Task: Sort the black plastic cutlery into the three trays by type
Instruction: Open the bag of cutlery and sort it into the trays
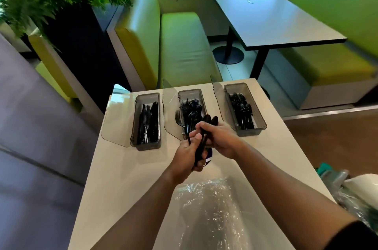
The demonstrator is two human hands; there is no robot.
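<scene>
Three smoky clear trays stand in a row at the far end of the white table. The left tray [134, 121] holds black knives, the middle tray [180, 94] black forks, the right tray [259, 114] black spoons. A fork [178, 118] leans over the middle tray's left rim. My left hand [187, 157] grips a bundle of black cutlery [199, 151] by the handles, just in front of the middle tray. My right hand [217, 137] closes on the black spoons [209, 119] sticking up from that bundle. Both hands touch each other.
A crumpled clear plastic bag [212, 213] lies on the table [122, 178] near me, between my forearms. More plastic wrapping and a white object [356, 188] sit at the right edge. Open tray lids [114, 125] lie flat beside the trays. Green benches and a dark table stand beyond.
</scene>
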